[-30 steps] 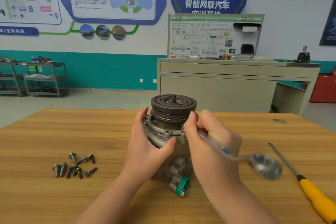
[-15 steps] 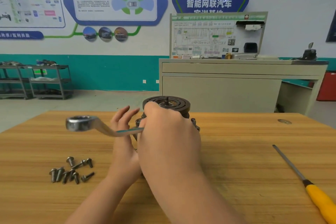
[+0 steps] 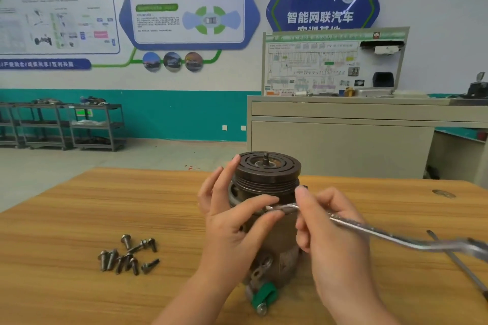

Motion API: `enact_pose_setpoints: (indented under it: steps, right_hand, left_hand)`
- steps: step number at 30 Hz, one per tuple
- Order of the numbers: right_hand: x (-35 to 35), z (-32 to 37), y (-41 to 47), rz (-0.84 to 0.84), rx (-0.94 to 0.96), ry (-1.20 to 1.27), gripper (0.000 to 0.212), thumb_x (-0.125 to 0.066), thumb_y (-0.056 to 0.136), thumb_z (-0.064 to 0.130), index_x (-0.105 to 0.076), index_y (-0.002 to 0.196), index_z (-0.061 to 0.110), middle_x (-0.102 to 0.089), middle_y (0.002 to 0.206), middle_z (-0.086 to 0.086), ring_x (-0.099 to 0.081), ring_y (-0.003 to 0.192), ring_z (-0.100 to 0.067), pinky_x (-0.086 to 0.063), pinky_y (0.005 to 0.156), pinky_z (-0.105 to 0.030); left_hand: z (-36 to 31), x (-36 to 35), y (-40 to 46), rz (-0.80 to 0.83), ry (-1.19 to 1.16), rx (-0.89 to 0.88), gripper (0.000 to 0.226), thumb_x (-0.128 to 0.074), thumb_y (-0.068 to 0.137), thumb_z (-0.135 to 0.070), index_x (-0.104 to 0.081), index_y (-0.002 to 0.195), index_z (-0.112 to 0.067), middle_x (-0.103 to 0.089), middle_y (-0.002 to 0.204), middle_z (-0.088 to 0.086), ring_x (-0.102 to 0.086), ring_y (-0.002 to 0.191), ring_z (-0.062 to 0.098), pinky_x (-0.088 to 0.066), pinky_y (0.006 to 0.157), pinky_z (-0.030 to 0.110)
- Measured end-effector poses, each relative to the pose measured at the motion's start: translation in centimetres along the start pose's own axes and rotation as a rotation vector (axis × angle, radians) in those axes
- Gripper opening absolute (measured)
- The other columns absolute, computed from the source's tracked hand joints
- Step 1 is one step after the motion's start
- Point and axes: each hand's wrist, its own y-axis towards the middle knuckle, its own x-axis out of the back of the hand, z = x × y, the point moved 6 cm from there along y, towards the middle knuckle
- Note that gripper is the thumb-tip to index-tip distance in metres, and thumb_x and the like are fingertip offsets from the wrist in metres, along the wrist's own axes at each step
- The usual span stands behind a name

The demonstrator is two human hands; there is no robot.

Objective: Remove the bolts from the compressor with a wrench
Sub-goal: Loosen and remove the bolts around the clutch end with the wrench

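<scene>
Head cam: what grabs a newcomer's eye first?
The compressor standing upright mid-table, dark pulley on top, with the left hand steadying it and the right hand holding a wrench against its flange. Next, the pile of loose bolts on the wooden table to its left.

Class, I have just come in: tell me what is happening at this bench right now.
A person is unbolting a compressor that stands upright on a wooden table. The left hand steadies its body, thumb near the wrench's head. The right hand holds the wrench, its handle angled right. A pile of loose bolts lies to the left.
</scene>
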Motion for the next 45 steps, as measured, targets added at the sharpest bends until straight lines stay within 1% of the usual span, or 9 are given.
enact_pose_setpoints:
  steps: [3,6,11,17,21,26,32,40,45]
  right_hand:
    - [0.5,-3.3,3.1,-0.051,-0.473,0.316,0.022,-0.068,0.085,0.025,-0.058,0.069,0.015,-0.039,0.044,0.001,-0.03,0.031,-0.007,-0.022,0.029,-0.017]
    - [0.6,-3.5,4.3,0.04,-0.606,0.458,0.02,-0.062,0.086,0.024,-0.059,0.072,0.01,-0.036,0.042,0.002,-0.026,0.027,-0.006,-0.02,0.027,-0.014]
    - [1.2,-0.7,4.0,0.228,-0.178,0.224,0.021,-0.068,0.073,0.036,-0.064,0.063,0.018,-0.056,0.053,-0.01,-0.047,0.037,-0.013,-0.033,0.034,-0.018]
    - [1.2,3.4,2.0,0.093,0.561,-0.377,0.047,-0.051,0.091,0.061,-0.066,0.07,0.023,-0.063,0.064,0.007,-0.059,0.054,-0.011,-0.043,0.053,-0.017]
    - [0.5,3.3,1.6,0.126,0.441,-0.189,0.044,-0.05,0.09,0.065,-0.065,0.075,0.025,-0.071,0.074,0.002,-0.067,0.052,-0.019,-0.053,0.045,-0.035]
    - [1.8,2.7,1.8,-0.059,0.348,0.064,0.034,-0.056,0.089,0.048,-0.066,0.07,0.022,-0.07,0.072,-0.007,-0.07,0.055,-0.025,-0.055,0.047,-0.026]
    - [3.5,3.0,2.0,-0.254,0.49,-0.149,0.038,-0.049,0.099,0.031,-0.059,0.064,0.022,-0.07,0.069,0.001,-0.064,0.046,-0.015,-0.048,0.04,-0.023]
    - [1.9,4.1,0.3,-0.143,0.76,-0.344,0.05,-0.046,0.099,0.049,-0.06,0.066,0.014,-0.059,0.052,0.007,-0.059,0.048,-0.008,-0.046,0.045,-0.032]
    - [1.1,3.9,-1.0,-0.161,0.906,-0.415,0.044,-0.041,0.103,0.042,-0.056,0.077,0.01,-0.054,0.055,0.002,-0.053,0.051,-0.008,-0.04,0.049,-0.017]
  left_hand:
    - [-0.9,0.5,0.5,-0.061,-0.033,0.032,0.017,-0.064,0.084,-0.05,-0.071,0.099,-0.046,-0.03,0.154,-0.016,-0.022,0.141,0.019,-0.019,0.115,0.029]
    - [-1.3,0.7,0.6,-0.074,-0.059,0.077,0.016,-0.066,0.079,-0.047,-0.073,0.092,-0.041,-0.033,0.151,-0.017,-0.025,0.139,0.019,-0.024,0.112,0.037]
    - [-1.0,0.9,0.4,-0.038,-0.181,0.144,0.033,-0.069,0.077,-0.049,-0.069,0.109,-0.046,-0.028,0.153,-0.02,-0.027,0.139,0.012,-0.028,0.11,0.031]
    - [2.5,-0.1,-0.1,0.223,-0.349,0.486,0.125,-0.079,0.044,-0.079,0.0,0.14,-0.066,-0.016,0.152,-0.03,-0.02,0.142,-0.004,-0.027,0.118,0.039]
    - [3.0,-0.6,-0.4,0.318,-0.38,0.533,0.127,-0.084,0.044,-0.075,-0.006,0.143,-0.061,-0.028,0.15,-0.023,-0.033,0.139,0.004,-0.035,0.114,0.046]
    - [2.2,-0.6,-0.5,0.29,-0.224,0.518,0.118,-0.075,0.046,-0.08,-0.012,0.143,-0.057,-0.033,0.137,-0.032,-0.032,0.131,-0.004,-0.039,0.107,0.033]
    - [-1.1,-1.8,-0.7,0.153,0.014,0.476,0.112,-0.06,0.05,-0.083,0.004,0.139,-0.057,-0.024,0.131,-0.028,-0.018,0.118,-0.007,-0.027,0.098,0.023]
    - [-0.5,-0.7,-0.7,0.178,-0.11,0.406,0.091,-0.063,0.057,-0.077,0.002,0.12,-0.08,-0.022,0.119,-0.052,-0.018,0.124,-0.017,-0.031,0.088,0.006]
    - [-0.3,-0.7,-0.8,0.168,-0.124,0.4,0.089,-0.063,0.059,-0.072,-0.004,0.126,-0.073,-0.027,0.121,-0.047,-0.019,0.123,-0.018,-0.023,0.089,-0.006]
